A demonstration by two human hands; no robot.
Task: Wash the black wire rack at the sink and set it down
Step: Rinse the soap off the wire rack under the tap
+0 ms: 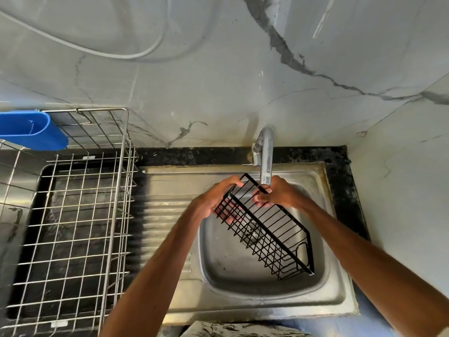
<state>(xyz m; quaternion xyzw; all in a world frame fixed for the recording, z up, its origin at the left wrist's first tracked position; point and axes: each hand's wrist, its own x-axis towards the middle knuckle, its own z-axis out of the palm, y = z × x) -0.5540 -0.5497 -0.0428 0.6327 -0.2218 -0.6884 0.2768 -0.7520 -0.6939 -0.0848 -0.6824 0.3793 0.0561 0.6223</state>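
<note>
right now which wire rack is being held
The black wire rack, gripped by left hand and right hand over the sink; the silver rack sits untouched.

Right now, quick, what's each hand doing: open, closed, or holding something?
Left hand: closed, gripping one end of the rack.
Right hand: closed, gripping the rack's top edge just below the tap.

We see a soft, even light, rather dim and a little greenish. The marble wall [218, 81] carries a pale streak of glare at the top right, and the steel sink [243, 302] gives dull reflections. Shadows are weak. The black wire rack [267, 229] is sharp; the silver dish rack [73, 215] at left is slightly smeared, and straight lines bend toward the edges.
</note>
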